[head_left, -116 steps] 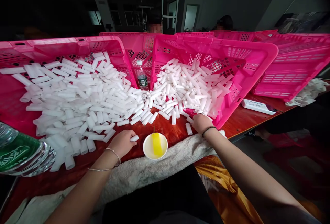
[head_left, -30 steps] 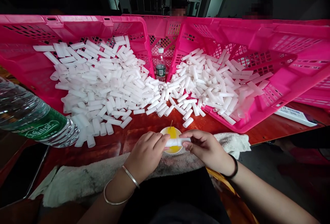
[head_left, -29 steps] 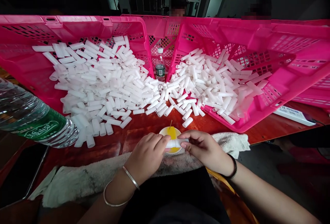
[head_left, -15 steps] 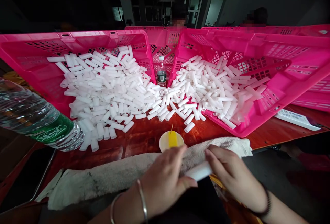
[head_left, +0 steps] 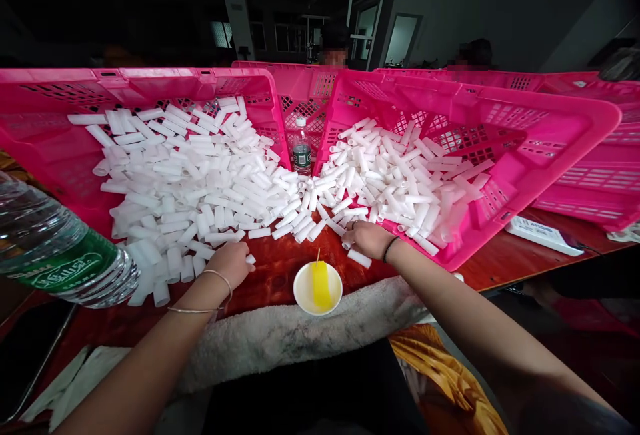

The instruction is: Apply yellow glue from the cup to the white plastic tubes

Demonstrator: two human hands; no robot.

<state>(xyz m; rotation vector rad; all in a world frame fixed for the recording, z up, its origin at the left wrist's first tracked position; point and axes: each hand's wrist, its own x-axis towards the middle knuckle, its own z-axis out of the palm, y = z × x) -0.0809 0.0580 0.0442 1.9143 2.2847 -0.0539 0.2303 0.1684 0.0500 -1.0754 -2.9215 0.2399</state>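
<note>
My left hand [head_left: 231,267] is closed at the front edge of the left heap of short white plastic tubes [head_left: 185,168]. The end of a white tube [head_left: 251,259] pokes out beside its fingers. At the front of the right heap [head_left: 395,175], my right hand [head_left: 369,240] has its fingers curled down and pinched at a white tube, mostly hidden under them. A loose tube [head_left: 359,259] lies just below that hand. Between my forearms stands a small white bowl [head_left: 299,300] with a yellow block [head_left: 321,285] and a thin stick in it.
Two pink crates [head_left: 255,81] [head_left: 565,111] lie tipped with tubes spilling onto the red table [head_left: 270,275]. A large water bottle [head_left: 65,255] leans at left, a smaller bottle [head_left: 301,148] stands between crates. A rolled towel [head_left: 280,335] lines the front edge. People sit beyond.
Both hands were together over the towel around a white tube. They have since moved apart and forward, the left to the left heap, the right to the right heap. The view shifted slightly.
</note>
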